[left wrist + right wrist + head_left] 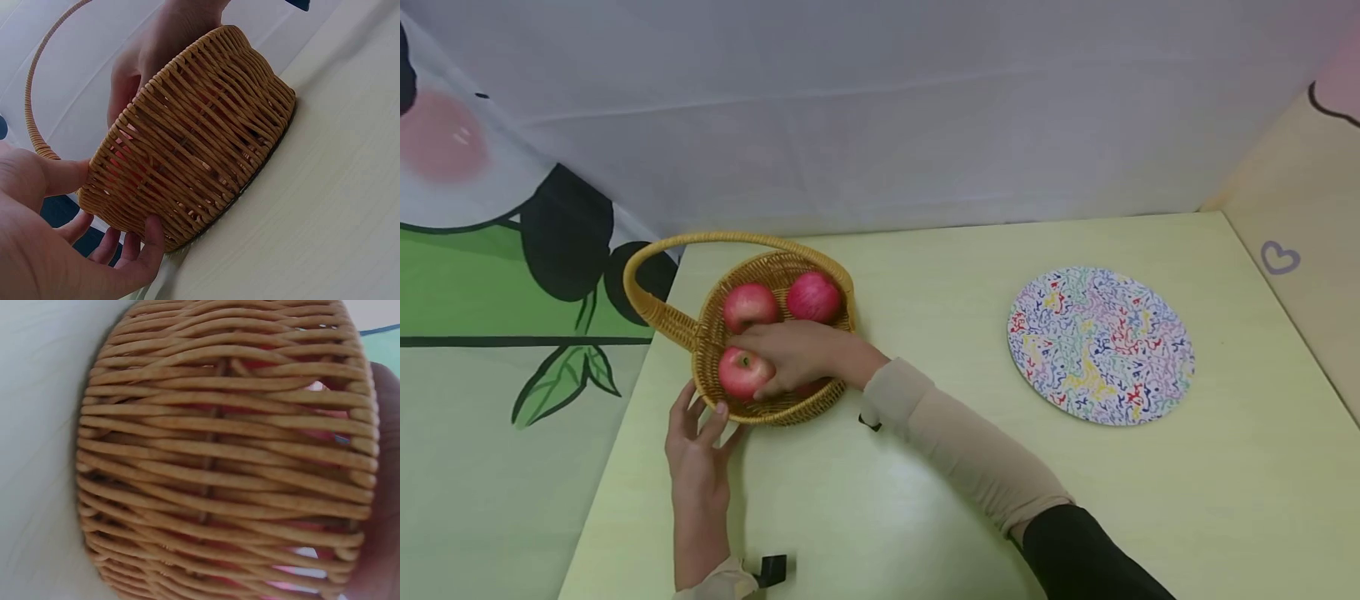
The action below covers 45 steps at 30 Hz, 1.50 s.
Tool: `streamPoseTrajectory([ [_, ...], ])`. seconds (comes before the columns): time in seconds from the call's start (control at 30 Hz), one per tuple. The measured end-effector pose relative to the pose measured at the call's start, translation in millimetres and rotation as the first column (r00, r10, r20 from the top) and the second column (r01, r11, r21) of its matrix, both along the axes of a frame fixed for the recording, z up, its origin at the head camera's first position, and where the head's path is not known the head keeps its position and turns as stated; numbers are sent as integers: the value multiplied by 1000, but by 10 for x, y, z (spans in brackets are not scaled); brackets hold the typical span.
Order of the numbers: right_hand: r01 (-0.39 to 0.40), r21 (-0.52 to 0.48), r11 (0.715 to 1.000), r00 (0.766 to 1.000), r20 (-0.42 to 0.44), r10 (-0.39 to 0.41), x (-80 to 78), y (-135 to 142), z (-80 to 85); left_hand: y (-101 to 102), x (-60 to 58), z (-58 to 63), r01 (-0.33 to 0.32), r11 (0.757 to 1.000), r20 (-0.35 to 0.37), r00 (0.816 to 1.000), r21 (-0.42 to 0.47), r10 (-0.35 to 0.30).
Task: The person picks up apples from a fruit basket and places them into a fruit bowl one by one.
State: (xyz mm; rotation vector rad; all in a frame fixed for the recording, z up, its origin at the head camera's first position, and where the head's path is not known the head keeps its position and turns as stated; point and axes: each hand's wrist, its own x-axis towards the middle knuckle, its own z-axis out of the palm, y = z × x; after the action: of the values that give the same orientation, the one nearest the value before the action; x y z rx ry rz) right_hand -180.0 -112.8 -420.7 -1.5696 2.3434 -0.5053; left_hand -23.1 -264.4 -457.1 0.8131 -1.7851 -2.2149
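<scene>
Several red apples lie in a round wicker basket (pixel 808 408) with a tall arched handle (pixel 730 237). My right hand (pixel 797 354) reaches into it over the right rim, its fingers and thumb around the front apple (pixel 745 373). Two other apples sit behind, one at the back left (pixel 751 307) and one at the back right (pixel 815 297); another is mostly hidden under my hand. At the basket's near left side, my left hand (pixel 696 458) holds the wall, thumb and bent fingers against the wicker in the left wrist view. Basket weave fills most of the right wrist view.
A round board (pixel 1101 346) with a colourful squiggle pattern lies at the right of the pale table (pixel 925 500). White cloth (pixel 880 150) hangs behind the table's back edge. Printed panels stand along the left and right sides.
</scene>
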Motion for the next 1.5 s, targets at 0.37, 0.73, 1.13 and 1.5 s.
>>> streamPoseTrajectory([
  [0.37,2,-141,990,1000,10,-1,43,121,80,5,5,-12,1,1000,8,1000,-12,-1],
  [0.73,55,-206,977,998,38,-48,193,287,167,-14,-20,-25,0,1000,8,1000,-3,0],
  [1.13,125,-276,953,992,71,-109,319,458,148,-13,-21,-52,-12,1000,0,1000,10,12],
  [1.5,128,-330,935,991,2,-135,429,676,160,-9,-32,-71,-6,1000,-12,1000,27,6],
])
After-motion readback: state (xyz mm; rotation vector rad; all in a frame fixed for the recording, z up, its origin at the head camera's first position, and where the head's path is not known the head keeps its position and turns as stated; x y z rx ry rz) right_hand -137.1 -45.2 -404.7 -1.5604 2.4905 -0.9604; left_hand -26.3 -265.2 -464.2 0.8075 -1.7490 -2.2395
